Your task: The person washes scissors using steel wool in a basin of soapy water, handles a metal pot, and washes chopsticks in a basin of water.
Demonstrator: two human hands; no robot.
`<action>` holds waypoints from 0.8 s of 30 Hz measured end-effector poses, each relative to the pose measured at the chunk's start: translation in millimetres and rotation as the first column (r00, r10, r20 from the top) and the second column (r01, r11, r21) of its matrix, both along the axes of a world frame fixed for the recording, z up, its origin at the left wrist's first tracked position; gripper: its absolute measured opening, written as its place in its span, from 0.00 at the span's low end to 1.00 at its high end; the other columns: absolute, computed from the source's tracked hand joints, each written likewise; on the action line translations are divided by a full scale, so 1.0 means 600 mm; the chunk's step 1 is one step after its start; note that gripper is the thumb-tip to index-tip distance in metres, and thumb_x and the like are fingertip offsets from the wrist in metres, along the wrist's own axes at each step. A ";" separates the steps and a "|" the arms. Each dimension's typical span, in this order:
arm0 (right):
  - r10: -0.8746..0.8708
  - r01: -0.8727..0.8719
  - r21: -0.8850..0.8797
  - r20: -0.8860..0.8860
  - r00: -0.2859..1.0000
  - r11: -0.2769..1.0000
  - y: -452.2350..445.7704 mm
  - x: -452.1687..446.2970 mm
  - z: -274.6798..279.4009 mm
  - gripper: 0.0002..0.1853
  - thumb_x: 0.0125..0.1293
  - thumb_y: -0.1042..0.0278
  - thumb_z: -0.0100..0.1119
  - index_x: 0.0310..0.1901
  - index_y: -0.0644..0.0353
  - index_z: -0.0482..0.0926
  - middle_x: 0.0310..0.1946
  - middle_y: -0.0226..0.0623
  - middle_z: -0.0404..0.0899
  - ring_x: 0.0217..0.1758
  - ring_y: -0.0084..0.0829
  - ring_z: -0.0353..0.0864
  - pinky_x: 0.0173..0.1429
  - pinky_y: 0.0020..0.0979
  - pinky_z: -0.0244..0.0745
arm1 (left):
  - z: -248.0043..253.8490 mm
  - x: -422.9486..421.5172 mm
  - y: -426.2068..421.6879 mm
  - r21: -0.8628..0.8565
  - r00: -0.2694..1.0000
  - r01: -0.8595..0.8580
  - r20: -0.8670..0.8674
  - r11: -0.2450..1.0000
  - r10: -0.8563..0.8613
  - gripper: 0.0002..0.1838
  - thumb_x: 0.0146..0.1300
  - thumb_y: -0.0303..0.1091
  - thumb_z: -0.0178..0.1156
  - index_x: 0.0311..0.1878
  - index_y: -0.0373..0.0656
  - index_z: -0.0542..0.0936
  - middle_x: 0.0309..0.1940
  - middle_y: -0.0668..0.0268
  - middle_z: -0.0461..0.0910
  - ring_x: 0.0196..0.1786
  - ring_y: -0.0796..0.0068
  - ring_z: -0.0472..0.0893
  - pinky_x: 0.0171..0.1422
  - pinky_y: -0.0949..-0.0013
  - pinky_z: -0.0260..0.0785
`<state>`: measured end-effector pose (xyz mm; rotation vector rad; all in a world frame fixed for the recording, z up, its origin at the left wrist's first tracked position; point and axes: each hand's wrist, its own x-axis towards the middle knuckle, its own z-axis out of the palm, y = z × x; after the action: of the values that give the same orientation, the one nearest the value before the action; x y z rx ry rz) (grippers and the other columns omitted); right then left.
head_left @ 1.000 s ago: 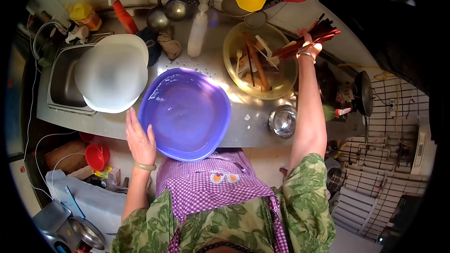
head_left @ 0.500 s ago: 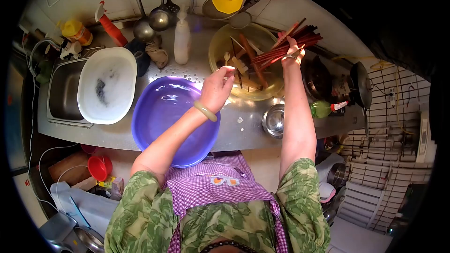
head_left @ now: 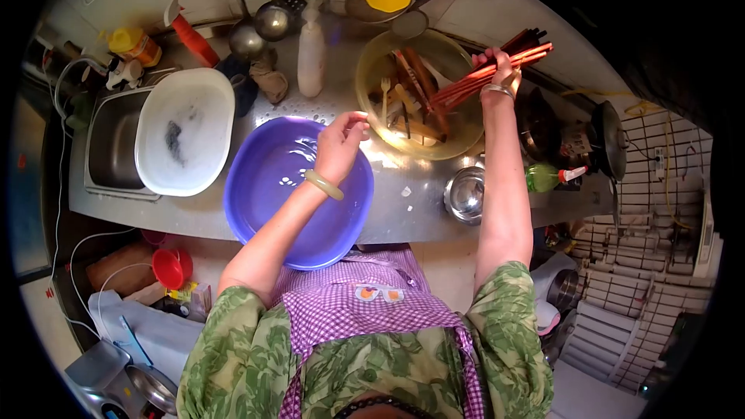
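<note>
The right hand (head_left: 500,74) is gripping reddish chopsticks (head_left: 531,54) over the yellowish basin's (head_left: 464,136) right rim; the left hand (head_left: 338,146) is hovering half-open (seemingly empty) above the purple basin (head_left: 264,194). Holding the bundle together seems the present step; any next move is calling for a firm grip.

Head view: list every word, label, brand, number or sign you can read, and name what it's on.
No text can be read.
Yellow container: its orange label is too small and blurred.
Small brownish item beside the dark pan: marks too blurred.
Apron patch: a glasses-shaped picture, no legible words.
</note>
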<state>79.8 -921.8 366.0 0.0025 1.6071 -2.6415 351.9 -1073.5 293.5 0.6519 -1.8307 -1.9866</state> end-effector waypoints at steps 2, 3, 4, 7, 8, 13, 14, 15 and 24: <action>0.188 -0.187 -0.027 0.034 0.982 0.982 -0.036 0.078 0.040 0.04 0.53 0.74 0.58 0.27 0.59 0.72 0.22 0.29 0.72 0.24 0.24 0.71 0.39 0.31 0.76 | -0.012 0.021 -0.018 0.104 0.999 0.015 -0.047 0.994 -0.010 0.14 0.67 0.36 0.51 0.51 0.37 0.74 0.40 0.61 0.80 0.44 0.75 0.80 0.48 0.74 0.70; 0.413 -0.410 -0.056 0.071 0.908 0.910 -0.053 0.104 0.027 0.04 0.53 0.74 0.58 0.27 0.59 0.72 0.22 0.29 0.72 0.24 0.24 0.71 0.37 0.29 0.75 | -0.021 0.034 -0.028 0.189 0.998 0.013 -0.064 0.982 -0.001 0.16 0.68 0.38 0.50 0.52 0.37 0.73 0.42 0.61 0.79 0.45 0.74 0.79 0.49 0.74 0.69; 0.613 -0.605 -0.102 0.099 0.784 0.790 -0.068 0.132 0.010 0.04 0.53 0.74 0.58 0.26 0.59 0.72 0.22 0.29 0.72 0.23 0.23 0.71 0.35 0.27 0.73 | -0.029 0.050 -0.038 0.270 0.997 0.012 -0.079 0.963 0.010 0.17 0.69 0.41 0.49 0.53 0.38 0.72 0.44 0.61 0.78 0.47 0.74 0.78 0.51 0.73 0.68; 0.682 -0.709 0.356 0.223 0.697 0.608 -0.142 0.266 -0.053 0.04 0.53 0.74 0.58 0.26 0.61 0.72 0.21 0.31 0.73 0.20 0.23 0.72 0.28 0.24 0.70 | -0.048 0.117 -0.076 0.406 0.999 -0.018 -0.020 0.914 0.029 0.29 0.68 0.55 0.44 0.57 0.37 0.69 0.49 0.57 0.75 0.53 0.69 0.74 0.57 0.67 0.65; 0.687 -0.721 0.446 0.272 0.674 0.531 -0.168 0.319 -0.058 0.04 0.53 0.75 0.58 0.26 0.62 0.72 0.20 0.32 0.72 0.19 0.23 0.72 0.26 0.25 0.71 | -0.059 0.141 -0.086 0.491 0.999 -0.042 0.005 0.870 0.045 0.33 0.67 0.59 0.44 0.59 0.36 0.67 0.52 0.55 0.74 0.56 0.66 0.73 0.60 0.65 0.63; 0.720 -0.855 0.426 0.489 0.492 0.295 -0.242 0.445 -0.194 0.08 0.53 0.76 0.57 0.35 0.63 0.71 0.20 0.34 0.73 0.17 0.25 0.72 0.21 0.27 0.72 | -0.092 0.236 -0.115 0.612 0.992 -0.086 0.123 0.786 0.014 0.46 0.60 0.68 0.46 0.65 0.33 0.57 0.61 0.49 0.64 0.64 0.60 0.64 0.69 0.54 0.50; 0.748 -0.830 0.513 0.456 0.481 0.221 -0.247 0.455 -0.230 0.11 0.52 0.76 0.59 0.38 0.64 0.72 0.21 0.35 0.74 0.18 0.26 0.73 0.21 0.28 0.71 | -0.105 0.248 -0.116 0.634 0.992 -0.077 0.130 0.769 -0.008 0.47 0.59 0.69 0.46 0.65 0.33 0.56 0.62 0.49 0.63 0.65 0.59 0.62 0.70 0.53 0.47; 0.750 -0.783 0.594 0.431 0.501 0.182 -0.250 0.468 -0.229 0.12 0.52 0.74 0.59 0.39 0.65 0.73 0.23 0.36 0.76 0.21 0.27 0.75 0.25 0.29 0.72 | -0.112 0.252 -0.114 0.648 0.992 -0.066 0.128 0.759 -0.022 0.48 0.58 0.69 0.47 0.66 0.33 0.54 0.61 0.49 0.63 0.65 0.58 0.63 0.71 0.52 0.45; 0.634 -0.862 0.438 0.597 0.491 0.255 -0.246 0.500 -0.109 0.20 0.64 0.57 0.47 0.44 0.68 0.77 0.42 0.40 0.79 0.45 0.32 0.75 0.51 0.30 0.67 | -0.184 0.210 -0.148 0.877 0.992 -0.102 0.055 0.469 0.112 0.36 0.67 0.65 0.32 0.54 0.40 0.71 0.45 0.59 0.77 0.50 0.65 0.75 0.58 0.59 0.67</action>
<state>379.9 -1069.3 300.6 -0.2666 1.7378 -1.1007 478.1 -1162.6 183.4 0.9758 -0.5390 -2.7568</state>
